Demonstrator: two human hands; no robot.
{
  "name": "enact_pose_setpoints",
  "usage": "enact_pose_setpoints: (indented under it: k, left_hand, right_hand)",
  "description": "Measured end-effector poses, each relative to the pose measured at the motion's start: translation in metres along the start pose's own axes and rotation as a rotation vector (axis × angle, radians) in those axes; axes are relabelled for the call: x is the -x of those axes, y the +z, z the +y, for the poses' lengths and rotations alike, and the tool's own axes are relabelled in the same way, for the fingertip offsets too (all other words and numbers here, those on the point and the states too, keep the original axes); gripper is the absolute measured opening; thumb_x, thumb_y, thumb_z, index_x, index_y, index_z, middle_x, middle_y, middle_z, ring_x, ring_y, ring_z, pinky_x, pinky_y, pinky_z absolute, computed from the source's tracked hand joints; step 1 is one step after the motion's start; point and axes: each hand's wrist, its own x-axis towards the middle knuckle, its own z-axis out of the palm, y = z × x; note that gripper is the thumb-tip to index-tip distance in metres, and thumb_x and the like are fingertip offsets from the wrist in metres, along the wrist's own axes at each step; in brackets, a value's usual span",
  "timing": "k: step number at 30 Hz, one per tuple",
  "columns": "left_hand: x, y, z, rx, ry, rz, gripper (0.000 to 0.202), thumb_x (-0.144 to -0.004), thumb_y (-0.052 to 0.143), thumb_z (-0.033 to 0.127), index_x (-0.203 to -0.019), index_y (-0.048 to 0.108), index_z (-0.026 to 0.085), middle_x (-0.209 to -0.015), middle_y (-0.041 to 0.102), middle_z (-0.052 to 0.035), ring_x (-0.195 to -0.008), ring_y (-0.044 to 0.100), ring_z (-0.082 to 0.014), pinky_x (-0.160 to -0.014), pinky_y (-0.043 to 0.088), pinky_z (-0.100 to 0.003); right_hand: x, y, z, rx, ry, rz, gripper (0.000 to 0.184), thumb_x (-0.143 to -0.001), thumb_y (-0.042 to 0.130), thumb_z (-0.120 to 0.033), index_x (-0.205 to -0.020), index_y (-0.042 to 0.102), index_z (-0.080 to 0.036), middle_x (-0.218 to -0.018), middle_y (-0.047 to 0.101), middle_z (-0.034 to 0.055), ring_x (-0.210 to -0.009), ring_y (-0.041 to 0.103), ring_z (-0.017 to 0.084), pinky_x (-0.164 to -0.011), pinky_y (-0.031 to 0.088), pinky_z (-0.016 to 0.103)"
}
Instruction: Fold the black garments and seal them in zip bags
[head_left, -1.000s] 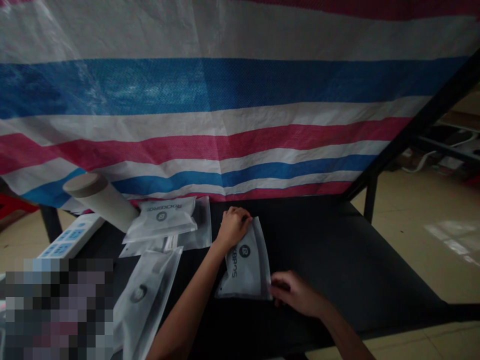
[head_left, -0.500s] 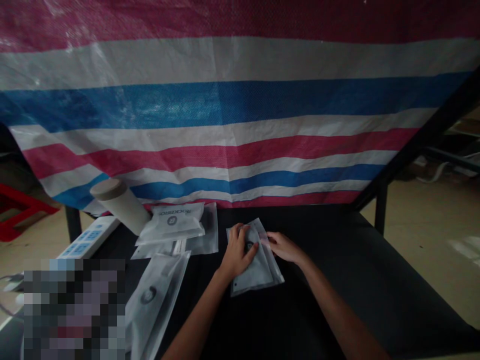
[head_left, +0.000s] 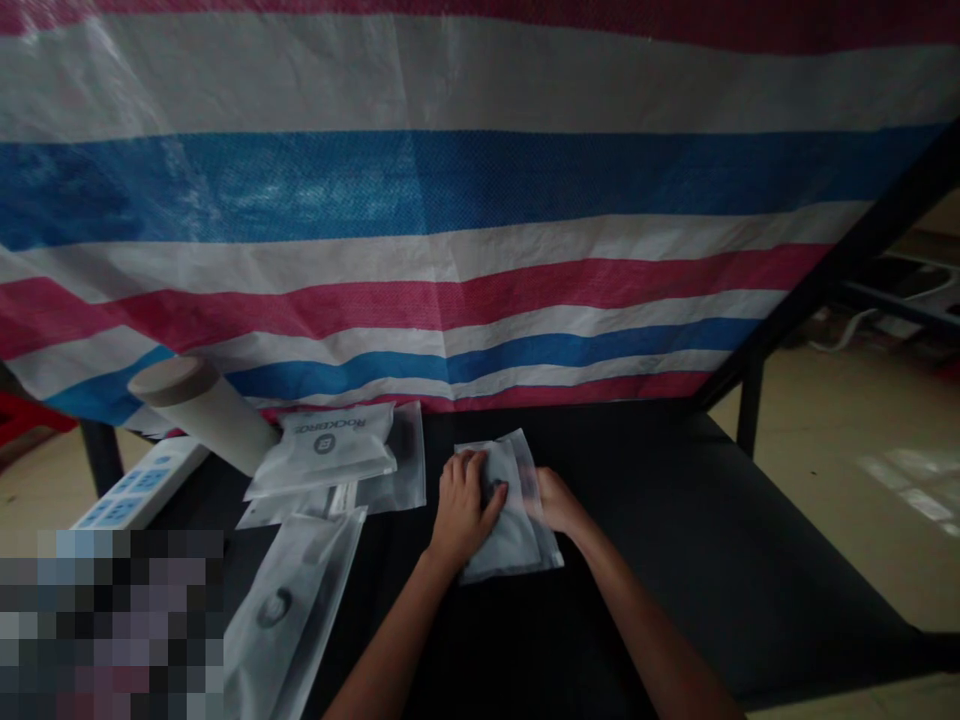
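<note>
A frosted plastic zip bag lies on the black table, with a dark printed logo partly showing under my left hand. That hand presses on the bag's left half, fingers curled over it. My right hand holds the bag's right edge, its fingers partly hidden behind the film. A white ROCKBROS pouch lies to the left on a clear bag. Another frosted bag with a round logo lies nearer me.
A beige cardboard tube lies tilted at the table's back left, beside a white power strip with blue buttons. A striped tarp hangs behind the table. A black frame leg stands at right, above a tiled floor.
The bag has turned and shifted up the table. My right hand has moved in and up to its edge, and my left hand now lies across the logo.
</note>
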Motion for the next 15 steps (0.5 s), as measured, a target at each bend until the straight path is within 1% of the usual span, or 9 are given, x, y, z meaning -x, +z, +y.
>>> enact_pose_setpoints:
  k: [1,3,5,7,8,10,13,15]
  left_hand:
    - [0.001,0.001,-0.002,-0.009,-0.022,0.011,0.048,-0.094,0.049,0.041,-0.134,0.041,0.017,-0.130,0.048,-0.0163,-0.124,0.046,-0.0304,-0.104,0.039,-0.054]
    - [0.003,0.005,-0.007,0.000,-0.024,-0.007,0.048,-0.096,0.045,0.038,-0.138,0.037,0.018,-0.134,0.046,-0.0170,-0.128,0.045,-0.0290,-0.105,0.041,-0.051]
    - [0.005,0.009,-0.011,0.004,0.018,-0.045,0.050,-0.099,0.039,0.035,-0.144,0.029,0.016,-0.142,0.042,-0.0183,-0.135,0.041,-0.0272,-0.107,0.041,-0.047]
    - [0.007,0.013,-0.014,-0.029,0.060,-0.073,0.054,-0.100,0.035,0.034,-0.149,0.022,0.015,-0.148,0.039,-0.0190,-0.139,0.036,-0.0265,-0.109,0.039,-0.047]
    - [0.008,0.015,-0.014,-0.062,0.069,-0.083,0.056,-0.100,0.035,0.036,-0.150,0.021,0.015,-0.149,0.039,-0.0191,-0.140,0.036,-0.0270,-0.110,0.037,-0.049]
    - [0.010,0.018,-0.013,-0.143,0.059,-0.100,0.061,-0.099,0.037,0.041,-0.151,0.021,0.014,-0.148,0.041,-0.0198,-0.139,0.037,-0.0297,-0.112,0.030,-0.056]
    - [0.010,0.018,-0.008,-0.231,0.024,-0.135,0.071,-0.095,0.040,0.054,-0.151,0.024,0.014,-0.147,0.041,-0.0218,-0.137,0.038,-0.0338,-0.111,0.021,-0.066]
    - [0.010,0.016,-0.006,-0.244,0.017,-0.163,0.074,-0.092,0.042,0.060,-0.151,0.025,0.018,-0.149,0.039,-0.0205,-0.138,0.037,-0.0349,-0.111,0.020,-0.067]
  right_hand:
    - [0.000,0.000,0.000,-0.007,-0.009,0.007,0.026,-0.064,0.076,-0.037,-0.082,0.072,-0.020,-0.076,0.071,0.0032,-0.081,0.067,0.026,-0.071,0.052,0.032]
    - [0.000,0.000,-0.002,-0.011,-0.033,0.005,0.029,-0.066,0.076,-0.038,-0.088,0.072,-0.020,-0.078,0.072,0.0039,-0.082,0.068,0.026,-0.074,0.053,0.033]
    - [0.000,-0.001,-0.004,-0.024,-0.057,-0.007,0.031,-0.068,0.074,-0.038,-0.094,0.071,-0.021,-0.083,0.073,0.0051,-0.084,0.068,0.027,-0.077,0.053,0.035]
    - [-0.001,-0.002,-0.004,-0.040,-0.103,-0.024,0.033,-0.071,0.072,-0.035,-0.100,0.070,-0.021,-0.092,0.073,0.0067,-0.089,0.067,0.027,-0.082,0.052,0.037]
    - [-0.002,-0.004,-0.003,-0.046,-0.126,-0.020,0.035,-0.071,0.071,-0.034,-0.103,0.069,-0.021,-0.098,0.072,0.0077,-0.093,0.067,0.027,-0.085,0.051,0.038]
    - [-0.004,-0.009,0.002,-0.045,-0.135,0.029,0.041,-0.070,0.071,-0.032,-0.108,0.066,-0.019,-0.108,0.069,0.0098,-0.100,0.064,0.028,-0.091,0.048,0.040]
    - [-0.005,-0.025,0.012,-0.060,-0.049,0.158,0.051,-0.064,0.073,-0.031,-0.112,0.063,-0.017,-0.115,0.066,0.0116,-0.106,0.061,0.028,-0.096,0.045,0.042]
    - [-0.003,-0.040,0.018,-0.115,0.010,0.197,0.052,-0.063,0.073,-0.031,-0.112,0.062,-0.019,-0.115,0.065,0.0109,-0.108,0.060,0.028,-0.097,0.044,0.042]
